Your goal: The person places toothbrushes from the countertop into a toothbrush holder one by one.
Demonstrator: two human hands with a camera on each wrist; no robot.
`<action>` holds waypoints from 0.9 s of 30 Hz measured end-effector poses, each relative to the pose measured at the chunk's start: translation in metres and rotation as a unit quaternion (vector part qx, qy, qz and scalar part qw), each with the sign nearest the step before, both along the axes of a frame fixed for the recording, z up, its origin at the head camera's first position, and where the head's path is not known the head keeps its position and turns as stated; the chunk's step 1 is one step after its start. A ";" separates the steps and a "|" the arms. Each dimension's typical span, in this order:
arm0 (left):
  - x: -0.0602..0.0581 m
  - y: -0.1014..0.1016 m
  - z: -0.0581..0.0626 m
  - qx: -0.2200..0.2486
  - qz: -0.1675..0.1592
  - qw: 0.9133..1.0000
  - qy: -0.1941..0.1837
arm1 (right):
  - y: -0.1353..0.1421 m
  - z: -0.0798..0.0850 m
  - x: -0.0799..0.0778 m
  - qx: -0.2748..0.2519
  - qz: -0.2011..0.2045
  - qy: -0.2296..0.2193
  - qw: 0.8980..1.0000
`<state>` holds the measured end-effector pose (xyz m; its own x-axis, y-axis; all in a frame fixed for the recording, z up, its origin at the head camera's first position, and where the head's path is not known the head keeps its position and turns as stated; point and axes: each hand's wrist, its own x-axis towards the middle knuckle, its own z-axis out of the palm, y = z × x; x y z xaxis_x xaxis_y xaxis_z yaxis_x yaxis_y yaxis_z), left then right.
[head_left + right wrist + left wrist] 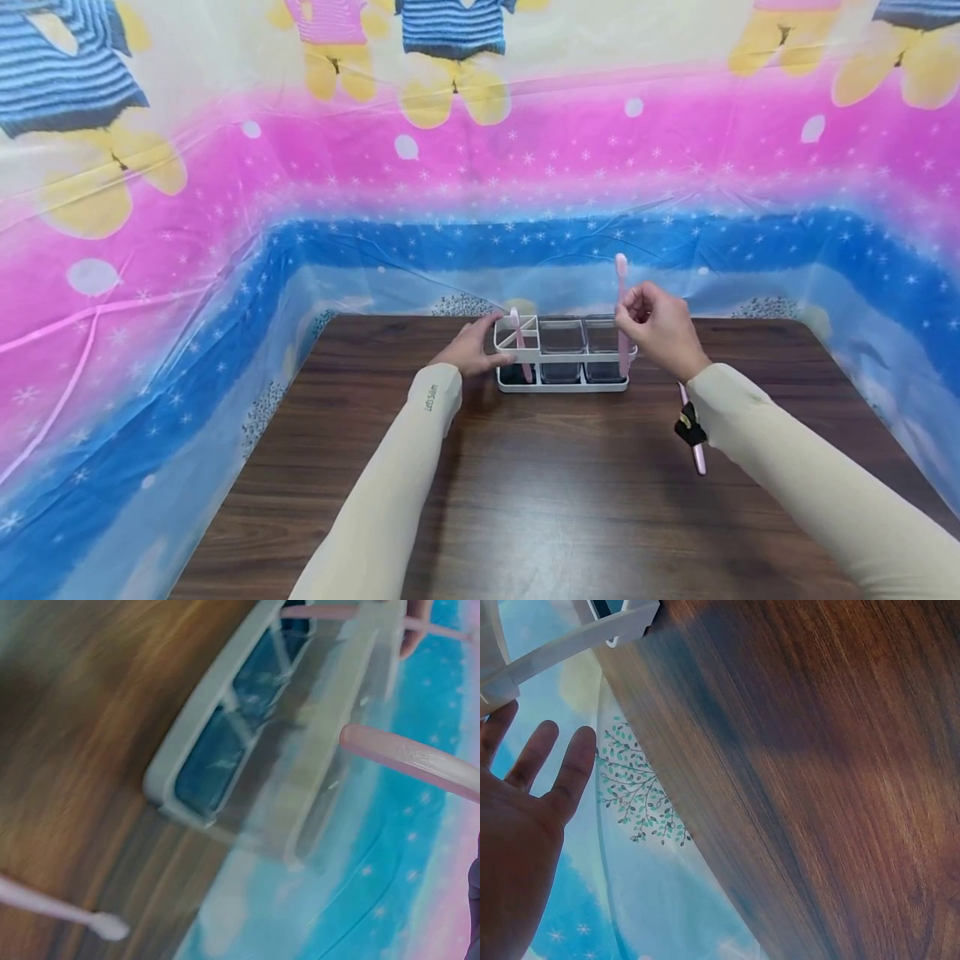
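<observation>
I'm watching the right hand pinching one toothbrush upright at the right end of one holder; a second toothbrush is leaning in its left section, a third toothbrush is lying on the table. The left hand, fingers outstretched, is touching the holder's left end.

Pink toothbrush upright at white holder, second toothbrush leaning inside

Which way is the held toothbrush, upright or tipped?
Upright: in the head view, the held toothbrush stands nearly vertical, its head above the right hand.
</observation>
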<state>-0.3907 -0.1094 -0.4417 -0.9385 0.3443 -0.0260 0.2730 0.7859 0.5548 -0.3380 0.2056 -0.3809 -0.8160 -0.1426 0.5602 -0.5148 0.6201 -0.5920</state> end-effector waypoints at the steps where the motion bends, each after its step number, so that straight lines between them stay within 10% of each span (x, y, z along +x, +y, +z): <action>1: 0.000 0.000 0.000 0.003 0.001 1.000 0.000 | -0.005 0.003 -0.001 -0.006 0.008 -0.002 1.000; 27: 0.000 0.000 0.000 -0.003 0.002 1.000 0.007 | -0.093 0.013 -0.014 -0.063 0.106 0.017 0.992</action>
<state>-0.3903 -0.1097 -0.4420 -0.9405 0.3396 -0.0142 0.2772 0.7904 0.5462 -0.3522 0.1124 -0.3676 -0.7554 -0.2364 0.6111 -0.6467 0.4187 -0.6375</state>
